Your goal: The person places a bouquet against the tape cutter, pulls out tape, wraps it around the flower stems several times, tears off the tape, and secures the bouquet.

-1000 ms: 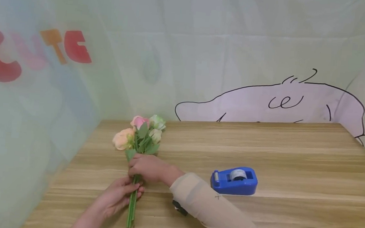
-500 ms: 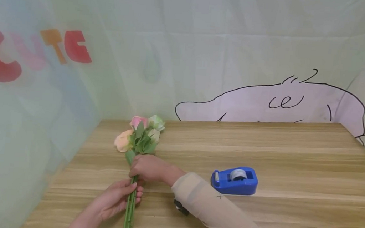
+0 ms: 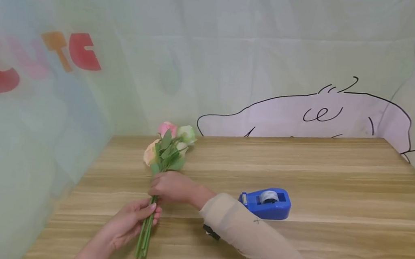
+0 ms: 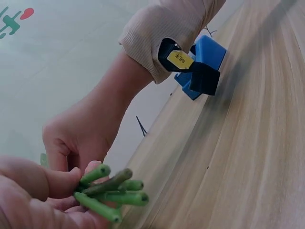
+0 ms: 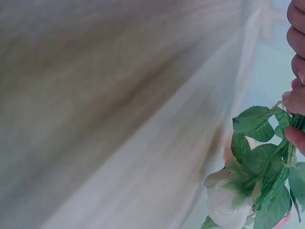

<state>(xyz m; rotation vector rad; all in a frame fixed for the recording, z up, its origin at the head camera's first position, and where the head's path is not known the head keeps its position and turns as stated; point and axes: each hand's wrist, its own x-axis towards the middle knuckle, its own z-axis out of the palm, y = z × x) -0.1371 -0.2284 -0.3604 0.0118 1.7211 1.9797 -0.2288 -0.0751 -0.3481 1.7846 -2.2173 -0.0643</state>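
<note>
A bunch of flowers [image 3: 166, 148] with pink, peach, white and pale green heads and green leaves tilts slightly right in the head view. My right hand [image 3: 173, 187] grips the stems just under the leaves, its fingers curled round them. Lower down, my left hand [image 3: 130, 220] pinches the same stems between thumb and fingers. Several cut stem ends [image 4: 119, 191] poke out past the left hand in the left wrist view. A white bloom [image 5: 228, 202] and leaves [image 5: 267, 160] hang beside the right fingers in the right wrist view. The petals partly hide one another.
A blue tape dispenser [image 3: 269, 203] with a roll of clear tape stands on the wooden table [image 3: 334, 188], right of the hands, its front edge overlapped by the right sleeve [image 3: 247, 226]. A printed cloth backdrop [image 3: 234, 66] rises behind the table and along its left side.
The flower heads have swung to the right and the stem ends to the left, so the bunch leans more. Both hands keep their hold; the right forearm has shifted slightly right.
</note>
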